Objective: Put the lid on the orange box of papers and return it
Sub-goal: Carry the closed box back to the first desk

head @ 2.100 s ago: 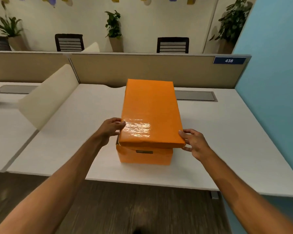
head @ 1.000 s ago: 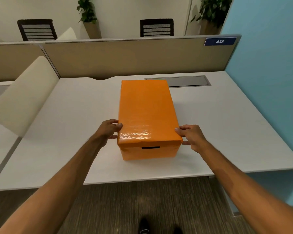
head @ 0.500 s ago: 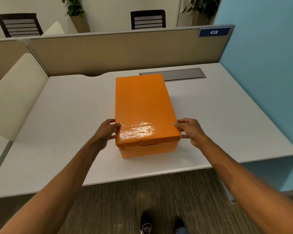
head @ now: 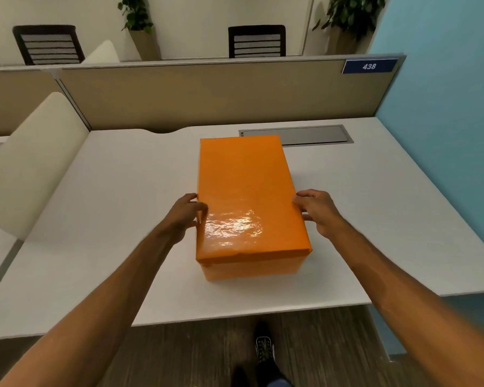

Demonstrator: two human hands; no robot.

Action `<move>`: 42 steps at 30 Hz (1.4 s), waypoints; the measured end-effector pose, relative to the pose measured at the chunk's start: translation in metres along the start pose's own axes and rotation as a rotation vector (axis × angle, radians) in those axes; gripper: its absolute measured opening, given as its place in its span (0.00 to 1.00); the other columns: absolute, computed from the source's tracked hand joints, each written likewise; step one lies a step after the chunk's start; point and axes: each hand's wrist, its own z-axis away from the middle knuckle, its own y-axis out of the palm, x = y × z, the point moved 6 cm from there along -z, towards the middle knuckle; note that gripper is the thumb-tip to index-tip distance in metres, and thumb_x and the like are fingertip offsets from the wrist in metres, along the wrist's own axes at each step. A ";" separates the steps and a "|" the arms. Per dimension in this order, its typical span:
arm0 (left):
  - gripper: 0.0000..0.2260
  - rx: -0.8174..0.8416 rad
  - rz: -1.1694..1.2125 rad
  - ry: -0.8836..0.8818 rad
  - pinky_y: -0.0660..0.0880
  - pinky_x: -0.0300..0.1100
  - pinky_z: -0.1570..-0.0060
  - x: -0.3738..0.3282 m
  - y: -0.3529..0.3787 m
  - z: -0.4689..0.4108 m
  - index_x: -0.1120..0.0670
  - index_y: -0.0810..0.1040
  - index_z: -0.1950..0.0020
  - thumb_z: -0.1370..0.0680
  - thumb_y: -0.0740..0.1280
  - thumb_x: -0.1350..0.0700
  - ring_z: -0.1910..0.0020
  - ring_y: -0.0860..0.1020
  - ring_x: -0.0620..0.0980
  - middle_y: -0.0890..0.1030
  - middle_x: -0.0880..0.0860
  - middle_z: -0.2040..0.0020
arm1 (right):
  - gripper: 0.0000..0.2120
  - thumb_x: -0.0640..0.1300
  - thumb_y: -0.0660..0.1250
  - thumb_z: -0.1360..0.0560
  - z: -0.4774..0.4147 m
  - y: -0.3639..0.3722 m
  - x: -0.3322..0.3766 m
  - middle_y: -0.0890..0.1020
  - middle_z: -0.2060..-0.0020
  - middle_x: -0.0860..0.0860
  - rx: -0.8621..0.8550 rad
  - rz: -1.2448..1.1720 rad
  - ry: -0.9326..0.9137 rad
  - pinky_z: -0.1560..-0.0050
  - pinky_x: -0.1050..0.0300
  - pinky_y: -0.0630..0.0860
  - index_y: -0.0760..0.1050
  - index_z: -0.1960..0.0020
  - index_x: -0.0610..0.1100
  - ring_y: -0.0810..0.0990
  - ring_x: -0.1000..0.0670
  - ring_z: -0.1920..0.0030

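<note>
Orange box [head: 252, 265] with its matching lid [head: 246, 196] seated on top sits on a white desk [head: 109, 196], close to the front edge and slightly right of the middle, straight ahead of the person. Nearest the viewer, two bare forearms reach forward over a dark wood-look floor, where one shoe [head: 264, 349] shows below the desk edge. The left hand [head: 186, 216] presses against the left long side of the lid with fingers loosely curled around its edge, and the right hand [head: 317, 212] mirrors it on the right long side, fingers partly bent and touching the rim. Both hands grip near the closer half of the box; neither is clearly nearer than the other. The box's long axis runs away from the person toward the back of the desk, so the hands bracket its two long sides. The lid looks fully down, so the closing step seems done and carrying the box back appears to remain; where it belongs cannot be told. Just behind the box a grey cable hatch [head: 296, 134] is set into the desk. Beyond that stands a beige partition [head: 207, 93] with a blue plate reading 438 [head: 368, 66], then chairs and potted plants against a far wall.
</note>
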 end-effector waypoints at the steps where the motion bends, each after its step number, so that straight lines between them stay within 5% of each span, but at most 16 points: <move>1: 0.22 -0.004 -0.005 0.001 0.73 0.59 0.36 -0.004 -0.001 -0.005 0.54 0.67 0.26 0.20 0.65 0.56 0.34 0.75 0.60 0.74 0.56 0.30 | 0.12 0.43 0.67 0.21 -0.007 0.002 0.004 0.80 0.48 0.47 0.006 -0.003 0.003 0.56 0.51 0.77 0.76 0.38 0.43 0.80 0.44 0.48; 10: 0.18 -0.075 -0.022 -0.008 0.72 0.60 0.34 -0.043 -0.005 -0.066 0.56 0.71 0.29 0.19 0.63 0.57 0.37 0.76 0.60 0.77 0.57 0.33 | 0.08 0.41 0.67 0.21 -0.091 0.013 0.043 0.82 0.44 0.41 0.043 0.004 0.008 0.41 0.41 0.78 0.77 0.42 0.42 0.81 0.40 0.43; 15: 0.18 -0.083 -0.038 -0.038 0.75 0.54 0.41 -0.058 -0.003 -0.099 0.56 0.72 0.31 0.18 0.61 0.49 0.41 0.78 0.56 0.78 0.54 0.37 | 0.08 0.44 0.66 0.20 -0.140 0.021 0.057 0.82 0.44 0.42 0.051 -0.006 0.024 0.37 0.39 0.76 0.77 0.44 0.42 0.80 0.41 0.42; 19: 0.14 -0.070 -0.040 -0.022 0.72 0.39 0.61 -0.070 -0.003 -0.120 0.53 0.73 0.41 0.18 0.60 0.45 0.52 0.79 0.46 0.80 0.49 0.48 | 0.12 0.47 0.65 0.20 -0.170 0.027 0.068 0.82 0.44 0.41 0.080 -0.041 0.037 0.38 0.38 0.76 0.78 0.42 0.40 0.80 0.40 0.42; 23: 0.16 -0.098 0.021 -0.034 0.74 0.43 0.55 -0.076 -0.007 -0.138 0.52 0.74 0.39 0.19 0.62 0.43 0.51 0.79 0.47 0.80 0.49 0.47 | 0.15 0.50 0.65 0.20 -0.188 0.032 0.073 0.83 0.45 0.40 0.115 -0.068 0.046 0.42 0.39 0.78 0.78 0.41 0.39 0.81 0.39 0.43; 29: 0.11 -0.186 0.078 -0.031 0.74 0.38 0.62 -0.068 -0.013 -0.148 0.47 0.79 0.47 0.24 0.69 0.43 0.55 0.81 0.44 0.82 0.45 0.53 | 0.15 0.50 0.66 0.20 -0.202 0.033 0.071 0.83 0.46 0.42 0.134 -0.052 0.062 0.44 0.36 0.78 0.78 0.42 0.38 0.81 0.40 0.44; 33: 0.14 -0.240 0.066 -0.006 0.77 0.39 0.59 -0.064 -0.015 -0.152 0.49 0.83 0.47 0.26 0.71 0.42 0.56 0.82 0.44 0.83 0.44 0.55 | 0.15 0.49 0.66 0.20 -0.207 0.035 0.068 0.83 0.45 0.42 0.081 -0.042 0.092 0.43 0.35 0.78 0.78 0.41 0.38 0.81 0.40 0.45; 37: 0.24 -0.295 0.010 -0.011 0.77 0.54 0.40 -0.062 -0.017 -0.154 0.56 0.81 0.37 0.26 0.71 0.41 0.46 0.82 0.55 0.84 0.54 0.43 | 0.12 0.50 0.66 0.20 -0.208 0.038 0.066 0.82 0.46 0.45 0.052 -0.028 0.103 0.47 0.39 0.78 0.76 0.45 0.42 0.80 0.42 0.46; 42: 0.26 -0.308 0.010 -0.032 0.75 0.56 0.38 -0.063 -0.016 -0.158 0.60 0.78 0.34 0.25 0.71 0.43 0.45 0.79 0.56 0.81 0.58 0.37 | 0.11 0.51 0.66 0.20 -0.209 0.037 0.060 0.82 0.52 0.49 0.079 -0.038 0.097 0.55 0.43 0.76 0.77 0.46 0.44 0.81 0.47 0.53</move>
